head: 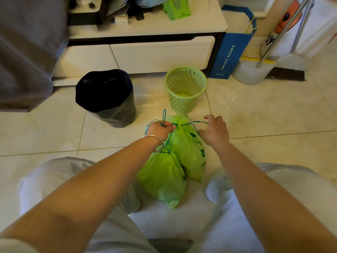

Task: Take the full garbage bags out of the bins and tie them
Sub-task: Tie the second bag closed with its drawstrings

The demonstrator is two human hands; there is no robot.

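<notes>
Two full green garbage bags lie on the floor between my knees: a nearer one (162, 178) and a farther one (189, 148) with its neck gathered by a blue drawstring (191, 123). My left hand (160, 129), with a silver bangle on the wrist, grips the drawstring loops at the left of the neck. On the right, my right hand (215, 132) holds the other end of the string, pulled sideways. Behind the bags stand a green perforated bin (186, 88) with no bag in it and a dark bin (107, 97) lined with a black bag.
A white low cabinet (160, 53) with drawers runs along the back. A blue paper bag (229, 52) and a white bucket (251, 73) stand at the right. Grey fabric (27, 52) hangs at the left. The floor is pale tile.
</notes>
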